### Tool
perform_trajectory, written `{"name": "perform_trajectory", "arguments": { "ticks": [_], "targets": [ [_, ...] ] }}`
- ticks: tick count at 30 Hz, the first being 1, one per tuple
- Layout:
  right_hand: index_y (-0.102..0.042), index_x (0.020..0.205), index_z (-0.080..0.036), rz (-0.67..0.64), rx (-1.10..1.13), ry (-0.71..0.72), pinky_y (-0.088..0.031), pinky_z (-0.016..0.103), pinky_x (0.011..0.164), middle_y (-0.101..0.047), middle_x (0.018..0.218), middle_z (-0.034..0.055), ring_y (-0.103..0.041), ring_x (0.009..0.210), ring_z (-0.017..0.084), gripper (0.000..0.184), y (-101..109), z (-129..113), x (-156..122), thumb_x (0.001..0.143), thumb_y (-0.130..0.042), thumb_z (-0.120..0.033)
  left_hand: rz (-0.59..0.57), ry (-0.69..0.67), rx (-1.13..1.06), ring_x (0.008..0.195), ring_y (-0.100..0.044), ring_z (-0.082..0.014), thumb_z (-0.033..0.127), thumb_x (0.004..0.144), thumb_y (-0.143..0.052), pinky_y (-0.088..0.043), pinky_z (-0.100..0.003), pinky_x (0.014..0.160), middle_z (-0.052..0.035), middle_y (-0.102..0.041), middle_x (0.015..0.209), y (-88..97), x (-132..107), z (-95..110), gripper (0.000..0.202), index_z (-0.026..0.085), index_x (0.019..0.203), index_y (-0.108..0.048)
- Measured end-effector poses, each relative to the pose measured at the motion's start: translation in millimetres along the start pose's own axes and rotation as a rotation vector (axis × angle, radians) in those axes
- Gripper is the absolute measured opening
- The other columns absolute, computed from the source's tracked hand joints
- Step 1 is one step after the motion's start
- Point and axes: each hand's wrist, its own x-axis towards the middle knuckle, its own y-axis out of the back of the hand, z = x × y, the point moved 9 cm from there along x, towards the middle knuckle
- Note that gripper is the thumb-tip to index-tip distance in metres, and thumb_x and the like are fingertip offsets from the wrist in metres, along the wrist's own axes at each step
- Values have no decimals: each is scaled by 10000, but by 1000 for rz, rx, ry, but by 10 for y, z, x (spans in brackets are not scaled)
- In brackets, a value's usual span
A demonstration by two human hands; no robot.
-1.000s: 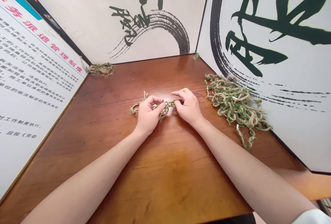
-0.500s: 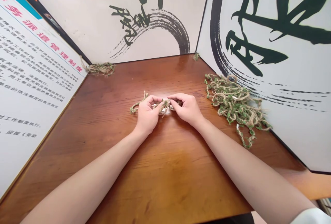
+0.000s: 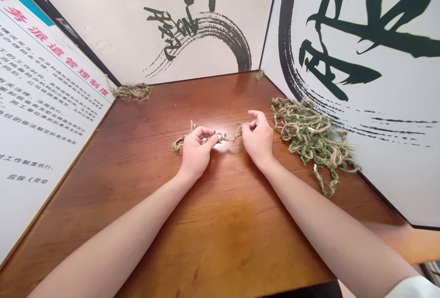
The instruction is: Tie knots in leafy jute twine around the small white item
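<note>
specimen: a thin strand of tan jute twine wound with small green leaves (image 3: 223, 138), stretched between the two hands above the middle of a reddish-brown varnished wooden table (image 3: 220, 101). the cord looks twisted and slightly hairy; the leaves are small, crumpled and spaced unevenly along it. its left end curls out in a loose loop on the wood, just beside the left hand.

left hand (image 3: 195, 153): palm down, half closed, thumb pressed against curled fingers, pinching the strand.

right hand (image 3: 258, 140): partly open, fingers loosely curved, the strand pinched at the thumb and forefinger. the grip looks light.

nearby: a tangled heap of the same leafy twine (image 3: 309, 135) lies just beside the right hand. small tufts of it sit in the far left corner (image 3: 133, 91) and far right corner (image 3: 260, 74), against a white panel with black brushwork (image 3: 113, 27).
</note>
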Motion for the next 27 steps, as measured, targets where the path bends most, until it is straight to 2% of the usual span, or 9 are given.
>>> {"name": "perform_trajectory", "arguments": {
  "ticks": [5,8,9,11,14,18,20,24,27],
  "targets": [
    [-544,1337,-146,219,-55,73,-391,536,1080,-554,1307,192,-507,1248,344,602,138,-19,-18,740,-592,-215,6,-11,27,752,-602,-153,360,762,-765,-463,-284,713,-33,-663,811,-6,2,32,241,168,841,-642],
    [-529,1327,-169,255,23,166,-389,535,1109,-495,1373,206,-471,1330,346,551,235,-168,-74,782,-595,-220,24,17,5,756,-611,-159,369,765,-767,-453,-270,669,-37,-660,809,8,9,0,252,173,853,-636],
    [-528,1309,-180,219,97,208,-430,496,1079,-531,1331,191,-520,1284,315,498,244,-239,-95,815,-578,-221,30,24,-1,757,-611,-158,370,764,-768,-452,-265,662,-38,-661,811,13,11,-11,256,174,855,-631],
    [-538,1268,-197,35,302,232,-528,378,867,-645,1077,116,-643,967,226,381,166,-346,-131,891,-545,-251,40,23,-8,743,-602,-148,366,759,-773,-455,-258,663,-37,-661,812,21,16,-23,263,172,858,-624],
    [-643,1014,-186,-361,522,214,-479,277,601,-630,710,13,-571,592,139,186,-119,-485,-260,917,-578,-330,60,27,-29,701,-590,-133,356,747,-781,-460,-252,654,-31,-660,799,39,20,-34,277,170,869,-616],
    [-649,720,-153,-711,538,107,-419,242,477,-658,643,26,-527,444,102,282,-467,-473,-445,905,-588,-356,97,82,-102,636,-598,-136,361,733,-784,-429,-243,564,-26,-662,751,66,22,-56,308,185,884,-580],
    [-655,690,-138,-765,494,38,-412,229,460,-675,654,43,-531,425,96,326,-563,-406,-475,919,-577,-358,102,115,-146,555,-558,-123,363,714,-788,-375,-233,499,-18,-653,695,67,22,-57,333,188,883,-561],
    [-678,696,-126,-718,455,-65,-416,198,447,-710,728,74,-602,477,105,335,-601,-304,-440,938,-572,-332,99,164,-222,367,-319,-58,382,669,-795,-196,-228,383,-12,-651,633,62,11,-38,386,183,869,-532],
    [-704,759,-133,-731,513,-129,-359,181,371,-724,816,90,-655,570,135,326,-625,-290,-437,950,-560,-355,62,148,-237,342,-276,-49,389,671,-799,-146,-228,370,-20,-658,620,34,3,9,390,182,866,-531]
  ]
}}
